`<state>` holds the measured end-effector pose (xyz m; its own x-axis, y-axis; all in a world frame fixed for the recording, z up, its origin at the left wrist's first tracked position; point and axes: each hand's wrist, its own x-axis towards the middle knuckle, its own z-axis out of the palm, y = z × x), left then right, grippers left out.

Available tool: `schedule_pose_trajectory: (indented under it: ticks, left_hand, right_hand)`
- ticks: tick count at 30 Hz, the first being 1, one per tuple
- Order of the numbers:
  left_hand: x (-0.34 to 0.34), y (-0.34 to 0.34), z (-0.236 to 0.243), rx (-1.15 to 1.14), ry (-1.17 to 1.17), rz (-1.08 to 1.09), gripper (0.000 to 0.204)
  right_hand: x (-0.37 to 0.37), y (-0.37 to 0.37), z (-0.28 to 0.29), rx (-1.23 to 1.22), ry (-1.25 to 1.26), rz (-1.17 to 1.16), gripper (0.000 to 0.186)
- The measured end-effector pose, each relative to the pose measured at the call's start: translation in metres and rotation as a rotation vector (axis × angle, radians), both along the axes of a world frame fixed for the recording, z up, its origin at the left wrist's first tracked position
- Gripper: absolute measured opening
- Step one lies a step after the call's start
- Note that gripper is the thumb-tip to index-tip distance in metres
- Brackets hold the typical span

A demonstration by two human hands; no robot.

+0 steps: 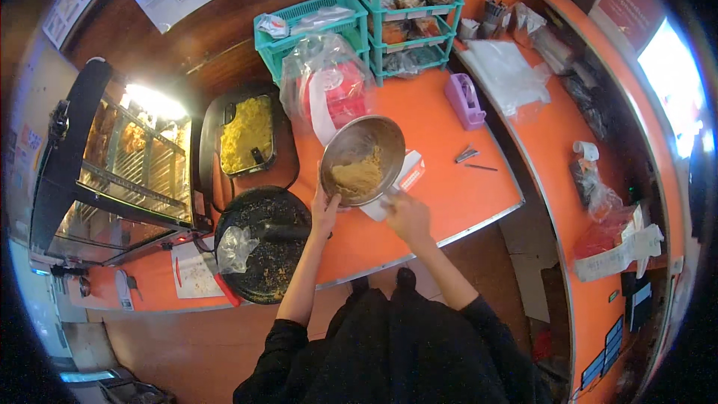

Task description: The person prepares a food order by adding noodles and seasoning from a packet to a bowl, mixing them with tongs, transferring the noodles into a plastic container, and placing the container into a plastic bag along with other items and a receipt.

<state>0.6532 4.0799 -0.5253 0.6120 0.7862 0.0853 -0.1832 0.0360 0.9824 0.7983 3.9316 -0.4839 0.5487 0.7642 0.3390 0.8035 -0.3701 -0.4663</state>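
Note:
A steel bowl [388, 137] is tilted above the orange table, with a mound of tan, crumbly powder [357, 177] lying toward its lower side. My left hand [324, 213] grips the bowl's lower left rim, thumb on the near edge. Close to its lower right side is my right hand [407, 217], slightly blurred, with its fingers closed at a white piece of paper or cloth [375, 209]. The bowl hides part of that white piece. Behind the bowl's right edge shows a white and orange packet [411, 170].
Left of the bowl are a black pan of yellow food [247, 138], a round black lid [258, 273] and a lit glass warmer [134, 157]. Farther back stand a red bagged container [336, 93] and green racks [411, 11]. A purple tape dispenser [465, 101] sits right.

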Motion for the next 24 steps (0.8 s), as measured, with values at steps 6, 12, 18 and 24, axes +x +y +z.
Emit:
schedule_pose_trajectory:
  ticks: [6, 12, 18, 24]
  left_hand:
    - [-0.001, -0.009, 0.021, 0.128, 0.134, 0.067, 0.069]
    - [-0.012, -0.014, -0.002, 0.297, 0.172, 0.146, 0.068]
    - [-0.017, -0.018, 0.000, 0.260, 0.195, 0.091, 0.067]
    - [-0.002, -0.025, 0.002, 0.377, 0.177, 0.160, 0.065]
  right_hand:
    - [0.005, -0.022, -0.026, -0.238, 0.055, -0.037, 0.023]
    - [0.027, -0.021, -0.020, -0.144, 0.075, 0.001, 0.022]
    - [0.050, -0.021, -0.045, -0.129, 0.243, -0.179, 0.024]
    - [0.035, -0.025, -0.063, -0.129, 0.488, -0.087, 0.026]
